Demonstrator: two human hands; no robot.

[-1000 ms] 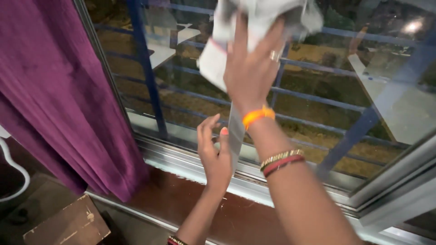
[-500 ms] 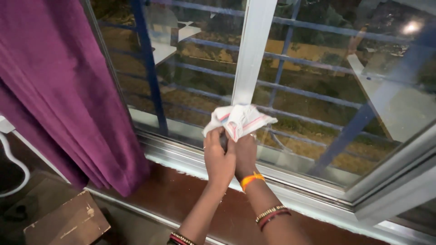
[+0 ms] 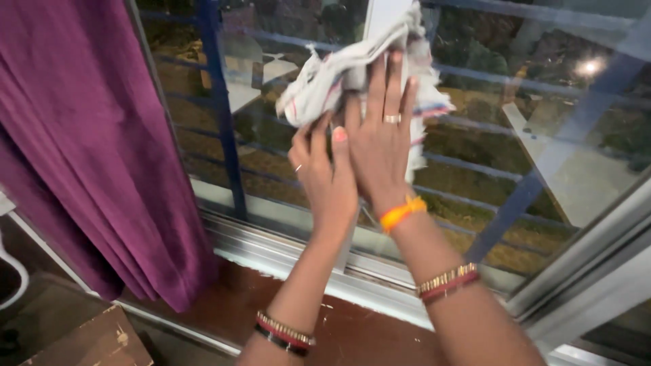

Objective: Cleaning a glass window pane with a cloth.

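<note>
- Since half a second back, both hands and the cloth (image 3: pixel 352 68) are sitting higher: they were low near the sill, now they are up near the top of the view, on the mullion (image 3: pixel 385 13).
- Window (image 3: pixel 515 135): large glass pane, blue bars behind it, a lamp glare reflecting at upper right. Purple curtain (image 3: pixel 81 156) is hanging well to the left, clear of the hands.
- Sill (image 3: pixel 285 257): pale metal track running below the hands, reddish ledge under it.
- Mullion: pale upright strip, long axis vertical; the cloth is lying across it, bunched, spreading to either side.
- Cloth: white with red and blue stripes, pressed against the window, lying above and ahead of both palms.
- Right hand (image 3: pixel 380 142): flat, fingers spread and pointing up, pinning the cloth to the mullion rather than clutching it; it is the higher and nearer hand to the cloth's middle.
- Left hand (image 3: pixel 325 176): just beside the right, touching it, fingers reaching the cloth's lower left edge; whether it is pinching the cloth I cannot tell.
</note>
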